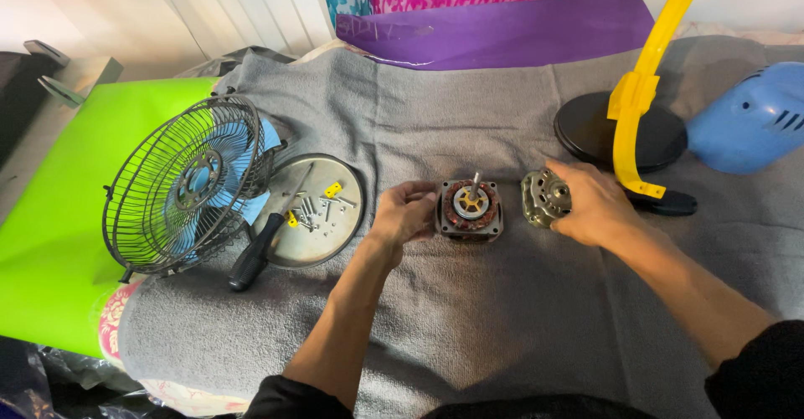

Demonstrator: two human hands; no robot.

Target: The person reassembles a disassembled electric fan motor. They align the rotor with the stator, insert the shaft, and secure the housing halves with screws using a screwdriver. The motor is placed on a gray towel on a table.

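My left hand (404, 214) fingers clamp the square copper-wound motor (470, 209) on the grey towel (469, 318), while my right hand (591, 203) fingers grip the round ribbed metal cover (543, 197).

Both forearms reach up from six o'clock, bare to the elbow, with dark sleeves bunched at the lower edge of the view. The left forearm rises almost straight toward twelve o'clock, leaning slightly to one o'clock, wrist bent a little. The left hand (404, 211) is curled, knuckles up, fingers and thumb closed in a grip pointing toward three o'clock. The right forearm comes in from five o'clock, slanting toward ten o'clock. The right hand (591, 203) lies palm down, fingers curled and closed in a grip toward nine o'clock.
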